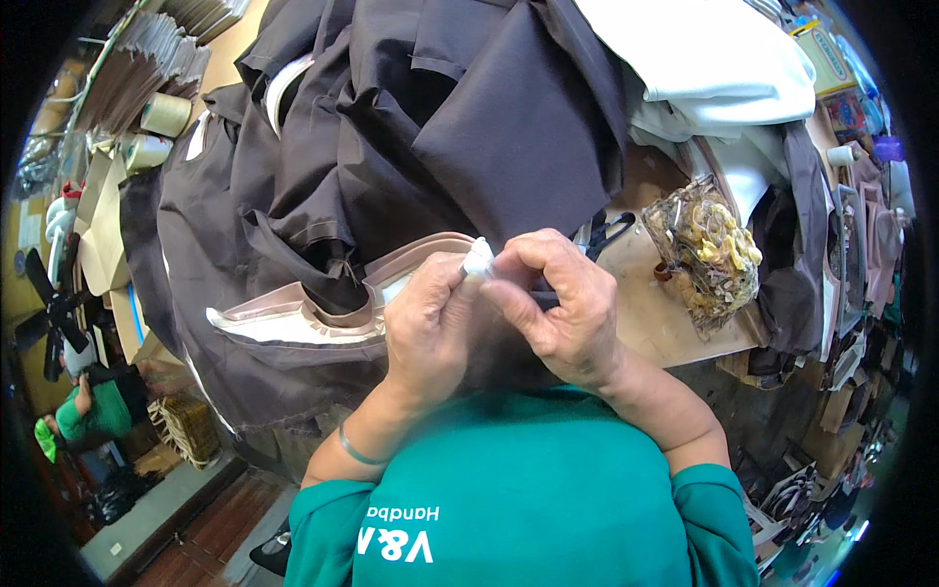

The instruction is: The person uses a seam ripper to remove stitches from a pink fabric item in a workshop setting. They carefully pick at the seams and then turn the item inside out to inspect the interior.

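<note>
My left hand (427,318) is closed on one end of a curved fabric strip (264,311), dusty pink on one face and white along its inner edge. The strip trails off to the left across the brown cloth (313,205). A folded white tip (478,256) stands up past my left thumb and fingers. Right beside that tip, the thumb and forefinger of my right hand (562,308) are pinched together. Whatever lies between them is too small to make out.
White fabric (714,64) is heaped at the far right of the table. Nearer lies a bundle (704,254) of yellowish pieces in clear plastic. Thread cones (166,114) and stacked sheets (147,64) stand far left. A dark-bladed fan (57,313) and another person (93,411) are at left.
</note>
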`<state>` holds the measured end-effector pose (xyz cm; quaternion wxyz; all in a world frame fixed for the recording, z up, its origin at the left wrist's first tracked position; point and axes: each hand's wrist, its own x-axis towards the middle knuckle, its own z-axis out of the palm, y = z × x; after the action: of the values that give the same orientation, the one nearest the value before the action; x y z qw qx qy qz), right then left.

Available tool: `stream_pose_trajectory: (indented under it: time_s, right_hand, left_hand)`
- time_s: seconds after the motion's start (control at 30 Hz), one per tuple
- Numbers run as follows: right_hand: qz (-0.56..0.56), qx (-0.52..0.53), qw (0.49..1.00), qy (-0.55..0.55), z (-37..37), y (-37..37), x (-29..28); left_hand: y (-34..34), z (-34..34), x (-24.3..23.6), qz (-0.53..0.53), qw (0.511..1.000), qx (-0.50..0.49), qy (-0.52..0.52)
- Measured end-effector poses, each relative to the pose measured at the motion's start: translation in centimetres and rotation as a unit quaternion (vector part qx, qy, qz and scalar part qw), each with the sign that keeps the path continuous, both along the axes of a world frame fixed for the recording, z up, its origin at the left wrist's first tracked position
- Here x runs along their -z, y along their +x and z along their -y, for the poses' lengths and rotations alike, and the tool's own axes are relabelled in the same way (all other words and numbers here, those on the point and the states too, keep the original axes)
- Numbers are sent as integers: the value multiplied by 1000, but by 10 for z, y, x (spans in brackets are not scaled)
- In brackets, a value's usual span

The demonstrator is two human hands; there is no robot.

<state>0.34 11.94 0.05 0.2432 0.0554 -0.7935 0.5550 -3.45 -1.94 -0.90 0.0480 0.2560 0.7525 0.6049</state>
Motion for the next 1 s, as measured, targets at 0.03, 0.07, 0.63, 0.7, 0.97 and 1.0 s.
stream_pose_trajectory:
  time_s: [0.03,0.07,0.63,0.7,0.97,1.0]
  right_hand:
    - [39,-9,999,-20,-1,1,-1]
    - [37,-5,999,-12,-2,0,0]
    - [-74,4,985,156,-14,-1,2]
    - [-54,-9,987,150,-16,0,3]
    - [248,-15,934,-257,-18,8,-3]
    - [235,-42,891,-386,-18,7,9]
  left_hand:
    - [0,-1,2,-17,1000,0,-1]
    - [0,-1,4,-34,999,1,-2]
    - [-10,-9,-3,-178,983,37,-35]
    - [-15,-9,0,-165,983,79,-34]
    - [0,-9,8,-334,939,12,-81]
    - [0,-7,8,-332,941,10,-69]
